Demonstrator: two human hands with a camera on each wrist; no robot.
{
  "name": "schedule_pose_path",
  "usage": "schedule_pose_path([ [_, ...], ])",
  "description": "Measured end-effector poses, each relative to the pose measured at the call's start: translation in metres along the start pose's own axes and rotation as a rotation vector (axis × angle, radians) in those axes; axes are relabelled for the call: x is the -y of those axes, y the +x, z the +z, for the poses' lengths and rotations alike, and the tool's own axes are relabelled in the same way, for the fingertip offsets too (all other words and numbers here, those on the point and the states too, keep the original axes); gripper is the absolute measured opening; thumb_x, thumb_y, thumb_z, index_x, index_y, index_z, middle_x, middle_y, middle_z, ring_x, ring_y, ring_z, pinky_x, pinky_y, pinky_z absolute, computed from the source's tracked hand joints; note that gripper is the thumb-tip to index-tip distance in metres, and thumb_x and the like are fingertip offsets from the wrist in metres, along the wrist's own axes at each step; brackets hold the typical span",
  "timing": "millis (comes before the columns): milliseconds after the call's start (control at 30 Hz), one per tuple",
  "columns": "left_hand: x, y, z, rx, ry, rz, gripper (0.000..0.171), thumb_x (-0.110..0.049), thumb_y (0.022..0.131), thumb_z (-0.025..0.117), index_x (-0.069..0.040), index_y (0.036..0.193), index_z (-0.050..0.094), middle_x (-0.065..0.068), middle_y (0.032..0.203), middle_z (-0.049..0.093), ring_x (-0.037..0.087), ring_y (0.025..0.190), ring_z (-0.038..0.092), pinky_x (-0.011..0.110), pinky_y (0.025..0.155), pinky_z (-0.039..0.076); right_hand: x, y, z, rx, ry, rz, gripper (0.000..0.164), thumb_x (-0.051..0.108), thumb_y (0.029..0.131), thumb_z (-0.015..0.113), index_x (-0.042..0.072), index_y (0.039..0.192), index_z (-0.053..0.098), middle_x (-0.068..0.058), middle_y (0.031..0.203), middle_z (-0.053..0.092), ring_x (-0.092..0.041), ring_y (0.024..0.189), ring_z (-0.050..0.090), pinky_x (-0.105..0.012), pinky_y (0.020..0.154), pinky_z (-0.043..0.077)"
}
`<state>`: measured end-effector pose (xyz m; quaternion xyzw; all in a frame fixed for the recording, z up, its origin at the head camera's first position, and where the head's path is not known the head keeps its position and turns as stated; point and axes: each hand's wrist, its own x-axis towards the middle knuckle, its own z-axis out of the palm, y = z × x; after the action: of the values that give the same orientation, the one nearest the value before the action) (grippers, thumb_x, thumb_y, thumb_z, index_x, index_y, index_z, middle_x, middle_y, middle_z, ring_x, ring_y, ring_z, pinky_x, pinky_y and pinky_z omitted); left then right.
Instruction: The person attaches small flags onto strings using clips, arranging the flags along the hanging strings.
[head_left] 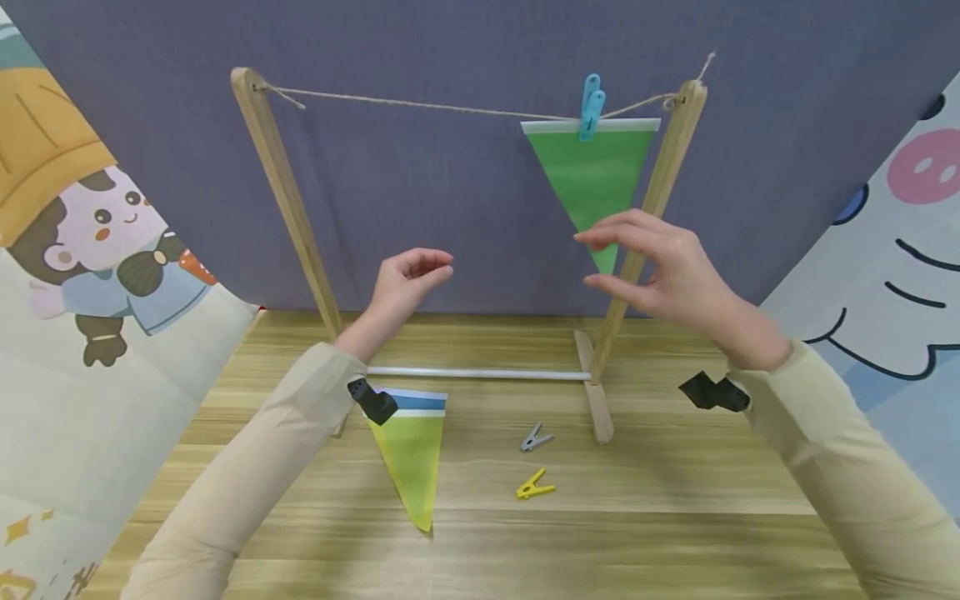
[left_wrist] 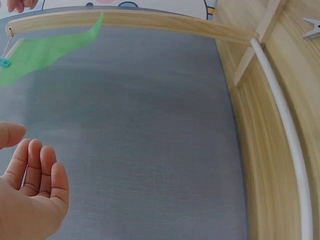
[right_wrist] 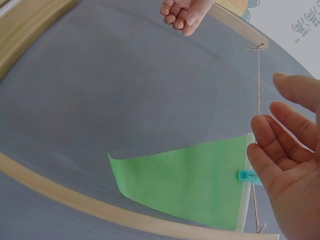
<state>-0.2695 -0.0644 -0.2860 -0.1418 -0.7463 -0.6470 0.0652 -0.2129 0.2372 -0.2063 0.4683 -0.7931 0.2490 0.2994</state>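
Observation:
A green triangular flag (head_left: 592, 167) hangs from a thin string (head_left: 420, 103), held by a blue clothespin (head_left: 591, 108) near the right post. My right hand (head_left: 667, 267) is in front of the flag's lower part, thumb and fingers apart with nothing between them. In the right wrist view the palm and relaxed fingers of that hand (right_wrist: 295, 150) show beside the clothespin. My left hand (head_left: 412, 283) hovers left of the middle below the string, loosely bent and holding nothing. On the table lie a yellow-and-blue triangular flag (head_left: 411, 454), a grey clothespin (head_left: 536, 437) and a yellow clothespin (head_left: 535, 486).
The string is tied between a left wooden post (head_left: 288, 200) and a right wooden post (head_left: 667, 175). A white rod (head_left: 480, 373) joins the posts low down, above the wooden table (head_left: 660, 517). Behind stands a grey-blue panel (head_left: 450, 208), with printed sheets at both sides.

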Motion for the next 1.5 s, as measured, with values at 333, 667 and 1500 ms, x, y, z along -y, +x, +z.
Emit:
schedule_pose_path([
  [333, 0.008, -0.010, -0.007, -0.005, 0.008, -0.062, 0.025, -0.008, 0.089, 0.064, 0.004, 0.111, 0.062, 0.003, 0.099, 0.063, 0.011, 0.090, 0.058, 0.024, 0.082, 0.048, 0.002, -0.008, 0.011, -0.004, 0.025, -0.033, 0.043, -0.005, 0.067, 0.077, -0.005, 0.108, 0.065, -0.013, 0.103, 0.064, -0.018, 0.090, 0.061, -0.013, 0.084, 0.043],
  [667, 0.017, -0.016, -0.010, -0.001, -0.001, -0.090, 0.024, -0.006, 0.088, 0.065, 0.003, 0.109, 0.062, -0.001, 0.096, 0.063, 0.010, 0.087, 0.056, 0.021, 0.079, 0.047, 0.001, -0.017, 0.022, -0.010, 0.051, -0.016, 0.046, -0.007, 0.066, 0.078, -0.004, 0.109, 0.065, -0.012, 0.104, 0.064, -0.017, 0.092, 0.060, -0.014, 0.075, 0.043],
  [1500, 0.038, -0.031, -0.017, 0.008, 0.000, -0.139, 0.023, -0.008, 0.089, 0.064, 0.003, 0.110, 0.062, 0.004, 0.101, 0.063, 0.011, 0.088, 0.057, 0.029, 0.083, 0.048, 0.000, -0.042, 0.053, -0.030, 0.159, 0.090, 0.047, -0.009, 0.064, 0.078, -0.002, 0.108, 0.065, -0.010, 0.104, 0.064, -0.022, 0.092, 0.061, -0.018, 0.088, 0.045],
])
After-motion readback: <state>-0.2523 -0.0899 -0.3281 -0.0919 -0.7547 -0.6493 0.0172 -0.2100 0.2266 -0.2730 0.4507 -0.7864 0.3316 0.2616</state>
